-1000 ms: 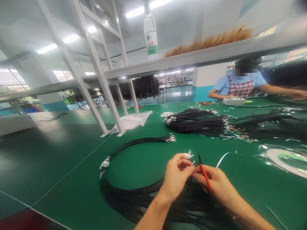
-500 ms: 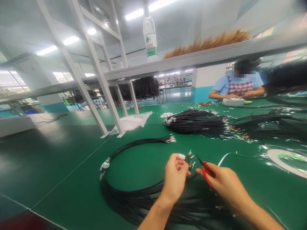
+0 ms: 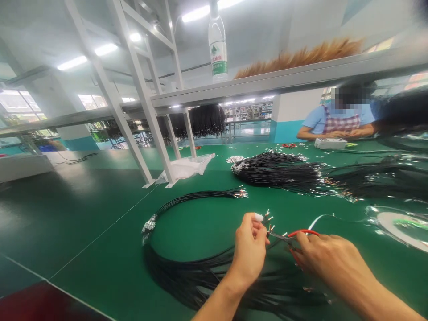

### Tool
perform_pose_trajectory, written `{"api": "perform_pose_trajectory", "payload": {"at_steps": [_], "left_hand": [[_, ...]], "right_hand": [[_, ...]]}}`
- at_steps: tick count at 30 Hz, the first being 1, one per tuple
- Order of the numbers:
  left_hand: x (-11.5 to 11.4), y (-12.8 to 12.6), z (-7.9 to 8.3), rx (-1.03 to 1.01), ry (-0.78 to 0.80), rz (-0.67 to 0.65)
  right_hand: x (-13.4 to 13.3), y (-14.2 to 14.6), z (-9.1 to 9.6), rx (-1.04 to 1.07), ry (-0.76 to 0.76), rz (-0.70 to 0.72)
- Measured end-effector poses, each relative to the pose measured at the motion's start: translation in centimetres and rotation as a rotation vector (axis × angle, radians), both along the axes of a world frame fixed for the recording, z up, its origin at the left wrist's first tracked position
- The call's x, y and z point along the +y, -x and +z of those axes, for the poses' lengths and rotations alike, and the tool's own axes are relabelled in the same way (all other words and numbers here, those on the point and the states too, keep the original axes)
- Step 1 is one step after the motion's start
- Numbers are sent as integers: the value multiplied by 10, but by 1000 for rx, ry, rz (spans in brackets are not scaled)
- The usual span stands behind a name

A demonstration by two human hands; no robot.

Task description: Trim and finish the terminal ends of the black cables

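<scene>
My left hand [image 3: 250, 248] is closed in a pinch on a few black wires whose metal terminals [image 3: 268, 219] stick up past the white-taped fingertip. My right hand [image 3: 326, 261] is closed round red-handled snips [image 3: 290, 236], whose dark tips point left at those terminals. Both hands hover over a large bundle of black wires [image 3: 200, 278] lying on the green table [image 3: 83, 223]. A thinner looped bundle [image 3: 197, 198] with metal ends lies just beyond my hands.
Heaps of black terminated wires [image 3: 277, 171] lie further back and to the right. A plastic bag [image 3: 189, 167] rests by the white rack legs [image 3: 150, 129]. A water bottle [image 3: 217, 44] stands on the shelf. Another person [image 3: 344, 118] works across the table. A tape reel [image 3: 401, 223] lies at right.
The snips have swung from pointing upward to lying nearly level, tips toward the terminals in my left hand. The person across the table has pulled both hands in.
</scene>
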State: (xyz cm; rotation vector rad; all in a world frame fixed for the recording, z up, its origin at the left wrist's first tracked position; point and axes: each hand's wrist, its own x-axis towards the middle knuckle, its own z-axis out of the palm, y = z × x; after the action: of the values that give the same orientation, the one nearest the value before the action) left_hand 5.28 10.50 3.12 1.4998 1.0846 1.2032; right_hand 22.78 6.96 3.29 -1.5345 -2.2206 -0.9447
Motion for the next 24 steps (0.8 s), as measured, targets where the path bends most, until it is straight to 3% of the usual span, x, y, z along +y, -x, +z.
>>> {"api": "perform_pose_trajectory", "payload": {"at_steps": [12, 24], "left_hand": [[-5, -1, 0, 46, -38, -17], [-8, -3, -1, 71, -53, -31]], "right_hand": [[0, 4, 3, -78, 5, -11], [-2, 6, 6, -40, 161, -39]]}}
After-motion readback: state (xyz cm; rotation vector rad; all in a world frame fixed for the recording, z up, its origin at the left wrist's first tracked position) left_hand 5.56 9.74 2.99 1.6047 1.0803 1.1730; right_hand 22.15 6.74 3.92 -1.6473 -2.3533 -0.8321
